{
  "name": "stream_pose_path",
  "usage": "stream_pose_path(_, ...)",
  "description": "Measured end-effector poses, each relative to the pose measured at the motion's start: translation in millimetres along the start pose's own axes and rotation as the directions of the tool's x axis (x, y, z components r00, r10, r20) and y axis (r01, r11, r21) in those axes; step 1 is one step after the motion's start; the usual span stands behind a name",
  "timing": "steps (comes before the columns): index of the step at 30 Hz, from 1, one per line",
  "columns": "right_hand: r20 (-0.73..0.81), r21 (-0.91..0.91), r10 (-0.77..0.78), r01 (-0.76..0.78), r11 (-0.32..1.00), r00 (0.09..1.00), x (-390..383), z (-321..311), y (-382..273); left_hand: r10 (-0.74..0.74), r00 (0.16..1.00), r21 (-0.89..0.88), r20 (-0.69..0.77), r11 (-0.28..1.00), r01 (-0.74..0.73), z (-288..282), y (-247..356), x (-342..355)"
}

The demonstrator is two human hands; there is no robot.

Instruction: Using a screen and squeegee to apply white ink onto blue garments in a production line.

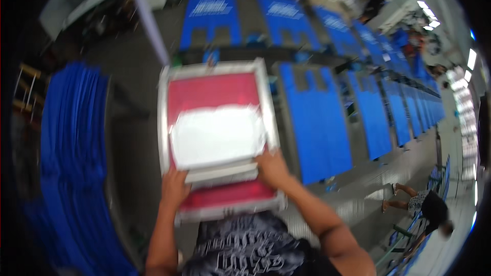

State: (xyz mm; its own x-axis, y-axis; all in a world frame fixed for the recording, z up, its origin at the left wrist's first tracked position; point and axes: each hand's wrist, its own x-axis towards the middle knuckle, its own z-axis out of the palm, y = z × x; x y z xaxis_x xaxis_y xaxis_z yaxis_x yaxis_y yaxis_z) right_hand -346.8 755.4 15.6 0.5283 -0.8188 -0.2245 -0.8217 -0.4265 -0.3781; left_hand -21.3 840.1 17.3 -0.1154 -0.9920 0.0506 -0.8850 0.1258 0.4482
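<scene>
Hands half-closed: left hand point(175, 188) and right hand point(273, 168) grip opposite sides of a pale, rigid frame point(163, 117) before a dark patterned shirt point(243, 245), beside a straight bar's point(222, 175) ends; blur stops me telling whether they also hold it. Between and beyond them, the frame's flat red sheet point(212, 91) bears a smooth white patch point(220, 135), rounded-rectangular, uneven-edged.

Frame point(163, 117) mid-view; bar point(222, 175) across it, L hand point(175, 186) at L end, R hand point(272, 168) at R end. Cloth pile point(76, 122) to L. Panels point(319, 128) in row to R, more beyond frame, prob. on tables point(249, 15) (blurry). Co-worker point(434, 212) far R.
</scene>
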Motion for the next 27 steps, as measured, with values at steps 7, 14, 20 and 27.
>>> stream_pose_path(7, -0.271, -0.098, -0.102, 0.078, 0.992, 0.957, -10.6, -36.9, -26.0, 0.064, 0.985, -0.056, -0.159, 0.996, -0.074, -20.6, 12.5, 9.3)
stream_pose_path(14, -0.173, -0.137, -0.019, -0.005, 0.991, 0.985, -3.4, -17.8, -19.3, 0.002, 0.997, -0.008, -0.080, 1.000, -0.003, -14.6, -1.2, 2.2)
stream_pose_path(20, -0.207, -0.111, -0.107, 0.085, 0.990, 0.972, 4.1, -32.1, -26.6, 0.051, 0.989, -0.089, -0.135, 0.994, -0.064, -17.3, -8.8, 15.0)
stream_pose_path(27, -0.117, -0.063, -0.075, 0.068, 0.996, 0.990, -54.0, -1.9, -45.6, -0.022, 1.000, -0.116, -0.015, 0.993, 0.020, -3.8, 11.7, -53.3)
